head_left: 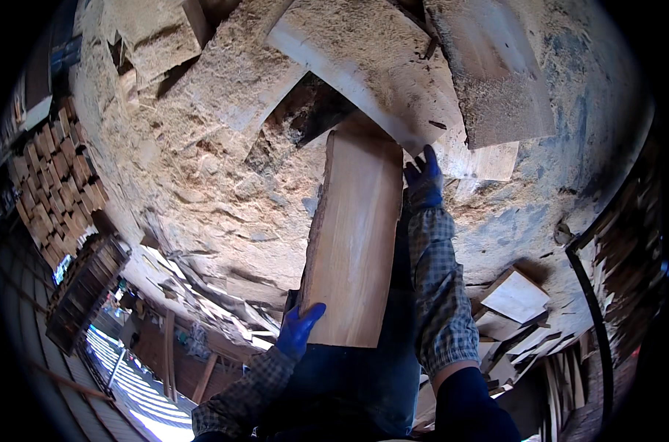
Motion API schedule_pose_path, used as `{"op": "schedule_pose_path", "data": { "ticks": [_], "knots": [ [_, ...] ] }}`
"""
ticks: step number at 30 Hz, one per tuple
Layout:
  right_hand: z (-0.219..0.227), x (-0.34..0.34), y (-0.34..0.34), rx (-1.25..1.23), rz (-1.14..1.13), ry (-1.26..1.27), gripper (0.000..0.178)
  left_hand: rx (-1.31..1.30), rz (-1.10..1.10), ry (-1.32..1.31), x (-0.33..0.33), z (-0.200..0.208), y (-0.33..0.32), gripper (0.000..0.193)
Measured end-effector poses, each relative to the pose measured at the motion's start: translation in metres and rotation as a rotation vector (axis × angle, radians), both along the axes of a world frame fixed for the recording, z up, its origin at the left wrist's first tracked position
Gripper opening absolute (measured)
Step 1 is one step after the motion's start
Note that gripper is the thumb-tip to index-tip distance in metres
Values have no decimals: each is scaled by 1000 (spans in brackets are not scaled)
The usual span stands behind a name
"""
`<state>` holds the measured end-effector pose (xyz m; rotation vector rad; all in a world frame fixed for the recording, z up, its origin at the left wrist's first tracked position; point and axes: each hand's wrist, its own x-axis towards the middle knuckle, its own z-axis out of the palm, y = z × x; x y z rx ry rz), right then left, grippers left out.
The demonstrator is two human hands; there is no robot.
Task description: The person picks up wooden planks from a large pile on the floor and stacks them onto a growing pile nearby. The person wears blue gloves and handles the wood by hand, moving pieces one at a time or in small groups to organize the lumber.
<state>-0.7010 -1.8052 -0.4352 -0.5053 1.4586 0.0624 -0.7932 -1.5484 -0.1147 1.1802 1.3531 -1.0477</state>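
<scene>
A wide wooden plank (358, 243) with rough bark along its left edge lies lengthwise in front of my body, its near end over my legs. My left hand (299, 330), in a blue glove, grips the near left edge with the thumb on top; its other fingers are mostly hidden. By the far right edge of this plank is my right hand (425, 180), also blue-gloved, its fingers stretched out and apart. Whether its palm touches the edge I cannot tell. Just beyond those fingertips is the corner of a sawdust-covered board (364, 66). Checked sleeves cover both my forearms.
Thick sawdust (209, 199) covers the ground. Another broad board (496, 81) lies at the far right, and a wood block (158, 44) at the far left. Stacked timber (54, 184) stands on the left. Offcuts (515, 295) are heaped at the near right.
</scene>
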Motion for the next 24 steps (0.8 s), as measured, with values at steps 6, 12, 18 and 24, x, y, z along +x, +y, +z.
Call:
{"op": "schedule_pose_path", "data": {
  "ticks": [6, 12, 18, 24],
  "knots": [
    [-17, 31, -27, 208, -173, -323, 45, -43, -6, -53, -7, -7, 5, 46],
    [106, 9, 14, 341, 298, -357, 38, -157, 104, -32, -2, -4, 11, 46],
    [330, -57, 85, 418, -17, -77, 41, -252, 144, 12, -19, -19, 32, 48],
    [385, -121, 143, 584, 65, 137, 63, -450, 315, -42, 14, 1, 22, 65]
  ]
}}
